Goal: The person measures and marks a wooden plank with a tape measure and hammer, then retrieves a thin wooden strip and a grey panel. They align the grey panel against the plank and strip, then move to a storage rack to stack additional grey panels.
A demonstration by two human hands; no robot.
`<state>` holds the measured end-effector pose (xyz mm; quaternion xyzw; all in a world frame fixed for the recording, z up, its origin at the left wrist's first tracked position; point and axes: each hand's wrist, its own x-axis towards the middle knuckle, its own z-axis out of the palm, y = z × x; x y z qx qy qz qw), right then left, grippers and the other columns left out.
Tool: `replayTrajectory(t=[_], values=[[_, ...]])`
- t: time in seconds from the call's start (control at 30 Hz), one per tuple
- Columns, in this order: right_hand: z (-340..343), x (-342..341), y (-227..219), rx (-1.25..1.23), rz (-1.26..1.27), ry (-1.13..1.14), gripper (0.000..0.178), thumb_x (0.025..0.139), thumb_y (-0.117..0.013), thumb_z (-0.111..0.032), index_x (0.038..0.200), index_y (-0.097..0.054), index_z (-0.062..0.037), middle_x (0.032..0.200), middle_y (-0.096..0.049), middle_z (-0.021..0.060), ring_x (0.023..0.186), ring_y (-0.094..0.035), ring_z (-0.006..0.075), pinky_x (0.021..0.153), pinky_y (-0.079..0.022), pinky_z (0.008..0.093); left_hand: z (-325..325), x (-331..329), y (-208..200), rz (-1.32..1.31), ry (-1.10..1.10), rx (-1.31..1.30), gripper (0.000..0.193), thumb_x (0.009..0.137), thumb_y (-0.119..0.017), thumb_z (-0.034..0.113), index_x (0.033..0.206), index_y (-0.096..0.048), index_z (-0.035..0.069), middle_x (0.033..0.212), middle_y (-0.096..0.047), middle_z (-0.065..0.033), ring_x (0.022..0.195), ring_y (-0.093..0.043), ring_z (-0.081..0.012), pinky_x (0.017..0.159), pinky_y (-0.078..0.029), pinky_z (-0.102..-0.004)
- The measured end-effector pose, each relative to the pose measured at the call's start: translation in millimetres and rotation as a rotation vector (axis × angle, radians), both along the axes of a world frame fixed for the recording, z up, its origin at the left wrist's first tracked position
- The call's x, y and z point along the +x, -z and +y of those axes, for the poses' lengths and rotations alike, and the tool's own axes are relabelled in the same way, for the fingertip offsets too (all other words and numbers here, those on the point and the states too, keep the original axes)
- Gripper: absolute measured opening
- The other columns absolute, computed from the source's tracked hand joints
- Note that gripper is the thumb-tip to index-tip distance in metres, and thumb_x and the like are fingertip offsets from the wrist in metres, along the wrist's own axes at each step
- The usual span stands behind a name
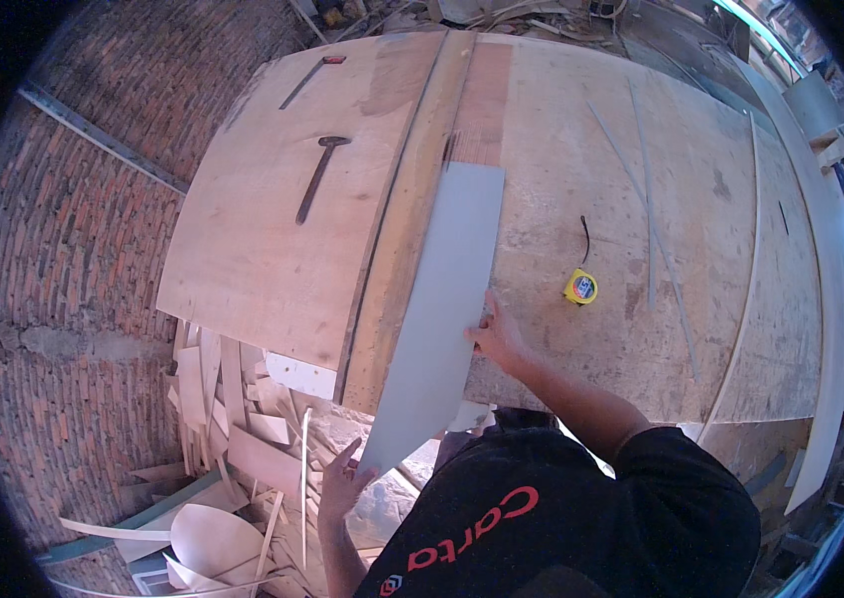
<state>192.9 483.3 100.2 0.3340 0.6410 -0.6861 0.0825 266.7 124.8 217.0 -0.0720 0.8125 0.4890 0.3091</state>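
A broad wooden worktable (552,130) fills the middle of the frame and reaches far to the right, with a reddish brick surface (73,269) covering the left side. The person, in a dark shirt (581,508), leans in from the lower edge. Wood offcuts (263,463) lie heaped at lower left. A long grey board (447,299) slants from upper centre to lower centre, its lower end jutting past the table edge. The right hand (499,334) rests thumb and forefinger, spread apart, at its right edge; whether other fingers grip beneath cannot be told. The left hand (342,483) pinches its bottom corner. A hammer (316,181) lies upper left of centre, a thin red-ended tool (308,80) above it, and a yellow tape measure (580,287) right of centre, apart from the right hand.
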Motion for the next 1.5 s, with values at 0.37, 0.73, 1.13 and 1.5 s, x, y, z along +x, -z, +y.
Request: replayTrajectory(t=[0.37, 0.73, 1.13, 1.5], values=[[5.5, -1.7, 6.7, 0.086, 0.037, -0.04, 0.091, 0.076, -0.069, -0.004, 0.151, -0.018, -0.0102, 0.085, -0.061, 0.0128, 0.072, -0.064, 0.0232, 0.054, -0.059, 0.0363, 22.1, -20.3, 14.6, 0.509, 0.575, -0.288, 0.093, 0.051, -0.092, 0.027, 0.134, -0.054, 0.009, 0.101, -0.058, -0.0138, 0.094, -0.057, -0.0285, 0.077, -0.052, -0.0373], [11.6, -10.3, -6.1, -0.079, 0.012, 0.004, 0.09, 0.081, -0.066, 0.002, 0.153, -0.014, -0.0156, 0.084, -0.056, 0.0088, 0.078, -0.06, 0.0194, 0.064, -0.057, 0.0342, 31.1, -21.6, 27.8, 0.501, 0.5, -0.347, 0.084, 0.054, -0.089, 0.019, 0.13, -0.057, 0.009, 0.104, -0.051, -0.0186, 0.094, -0.058, -0.0321, 0.081, -0.053, -0.0399], [15.2, -15.0, -13.7, -0.106, -0.038, 0.046, 0.087, 0.083, -0.063, 0.004, 0.153, -0.016, -0.0164, 0.084, -0.055, 0.007, 0.076, -0.058, 0.0168, 0.062, -0.054, 0.0327, 38.0, -25.8, 32.0, 0.548, 0.444, -0.282, 0.076, 0.055, -0.092, 0.025, 0.123, -0.062, 0.005, 0.105, -0.051, -0.0182, 0.095, -0.058, -0.0308, 0.08, -0.053, -0.038], [38.7, -41.3, 13.6, -0.098, 0.046, 0.075, 0.085, 0.08, -0.064, -0.001, 0.152, -0.021, -0.0196, 0.093, -0.061, 0.0129, 0.082, -0.065, 0.0241, 0.058, -0.057, 0.0356, 63.4, -51.0, 36.2, 0.54, 0.457, -0.284, 0.071, 0.06, -0.089, 0.026, 0.121, -0.062, 0.001, 0.106, -0.051, -0.0173, 0.096, -0.058, -0.0302, 0.082, -0.052, -0.0364]])
